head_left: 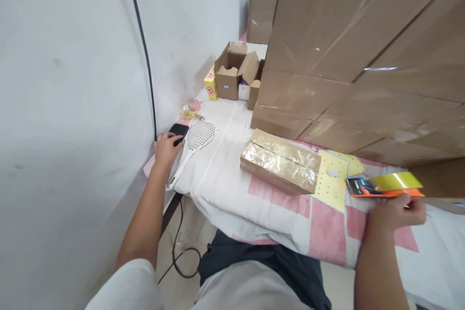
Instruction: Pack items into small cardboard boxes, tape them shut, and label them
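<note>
- Right hand (394, 213) grips the tape gun (383, 186); keep it level.
- Left hand (166, 149) rests loosely on the black phone (178, 131), swatter (194, 143) beside it.
- Taped box (279, 165) lies between them.

Open cloth lies between my left hand (166, 149) and the taped box (280, 166); stacked cartons (348, 58) wall off the far side.

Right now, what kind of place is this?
Probably a small packing spot: stacked taped cartons fill the table, a taped-up box lies on the cloth, and the right hand holds a tape dispenser.
</note>
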Demonstrator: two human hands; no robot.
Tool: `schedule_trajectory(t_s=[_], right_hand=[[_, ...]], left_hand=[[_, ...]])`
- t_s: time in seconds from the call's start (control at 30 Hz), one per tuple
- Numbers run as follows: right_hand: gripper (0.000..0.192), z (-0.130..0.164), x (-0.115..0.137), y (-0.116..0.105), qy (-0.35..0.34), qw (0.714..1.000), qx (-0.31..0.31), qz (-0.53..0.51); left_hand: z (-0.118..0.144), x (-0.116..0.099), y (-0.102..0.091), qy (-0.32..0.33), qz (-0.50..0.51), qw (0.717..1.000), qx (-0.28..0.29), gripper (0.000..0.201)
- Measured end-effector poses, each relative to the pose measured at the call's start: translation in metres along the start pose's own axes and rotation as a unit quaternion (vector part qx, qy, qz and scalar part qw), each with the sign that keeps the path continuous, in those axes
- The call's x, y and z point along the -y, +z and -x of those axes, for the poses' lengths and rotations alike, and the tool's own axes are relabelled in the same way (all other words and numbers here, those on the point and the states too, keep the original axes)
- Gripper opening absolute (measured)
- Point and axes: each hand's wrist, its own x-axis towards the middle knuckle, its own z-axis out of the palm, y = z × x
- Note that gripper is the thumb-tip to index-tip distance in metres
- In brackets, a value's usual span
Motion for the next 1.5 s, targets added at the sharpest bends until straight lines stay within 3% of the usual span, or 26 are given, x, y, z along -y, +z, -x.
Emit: schedule_trajectory(t_s=[0.1, 0.37, 0.6, 0.7, 0.8, 0.93, 1.0, 1.03, 1.1, 1.13, 1.17, 1.23, 1.27, 1.33, 1.5], right_hand=[[0.018, -0.001, -0.009, 0.002, 0.022, 0.995, -0.099, -0.023], [0.006, -0.006, -0.018, 0.003, 0.041, 0.993, -0.103, -0.048], [0.009, -0.007, -0.021, 0.006, 0.049, 0.992, -0.088, -0.080], [0.008, -0.005, -0.016, 0.001, 0.054, 0.990, -0.088, -0.092], [0.010, 0.000, -0.010, -0.008, 0.049, 0.985, -0.132, -0.104], [0.016, 0.016, 0.008, -0.031, 0.047, 0.984, -0.156, -0.065], [0.010, 0.035, 0.025, -0.049, 0.023, 0.991, -0.107, -0.080], [0.006, 0.048, 0.036, -0.058, -0.001, 0.994, -0.052, -0.093], [0.015, 0.080, 0.060, -0.078, -0.070, 0.983, 0.111, -0.131], [0.018, 0.097, 0.072, -0.087, -0.112, 0.959, 0.204, -0.163], [0.015, 0.114, 0.084, -0.095, -0.164, 0.914, 0.318, -0.193], [0.019, 0.141, 0.102, -0.106, -0.238, 0.825, 0.444, -0.256], [0.021, 0.151, 0.108, -0.110, -0.259, 0.795, 0.473, -0.277], [0.019, 0.161, 0.114, -0.114, -0.272, 0.772, 0.492, -0.298], [0.012, 0.157, 0.108, -0.125, -0.235, 0.781, 0.505, -0.281]], left_hand=[[-0.007, 0.000, -0.002, 0.031, -0.037, 0.999, 0.016, 0.029], [-0.010, -0.009, -0.007, 0.051, -0.090, 0.994, 0.042, 0.029], [-0.010, -0.019, -0.006, 0.028, -0.092, 0.994, 0.044, 0.025], [-0.008, -0.030, -0.010, -0.012, -0.030, 0.999, 0.028, 0.025], [0.004, -0.049, -0.023, -0.050, 0.067, 0.996, -0.017, 0.028], [0.058, -0.110, -0.049, -0.039, 0.246, 0.962, -0.109, 0.031], [0.103, -0.155, -0.056, -0.014, 0.287, 0.951, -0.116, 0.028], [0.127, -0.180, -0.057, 0.002, 0.303, 0.949, -0.091, 0.026], [0.173, -0.227, -0.051, 0.055, 0.346, 0.936, -0.018, 0.021], [0.193, -0.248, -0.046, 0.087, 0.360, 0.929, 0.027, 0.019], [0.209, -0.266, -0.041, 0.115, 0.367, 0.921, 0.059, 0.019], [0.230, -0.293, -0.032, 0.159, 0.353, 0.916, 0.107, 0.017], [0.235, -0.302, -0.030, 0.179, 0.343, 0.914, 0.120, 0.016], [0.238, -0.314, -0.030, 0.219, 0.327, 0.910, 0.132, 0.014], [0.234, -0.330, -0.038, 0.285, 0.323, 0.892, 0.141, 0.014]])
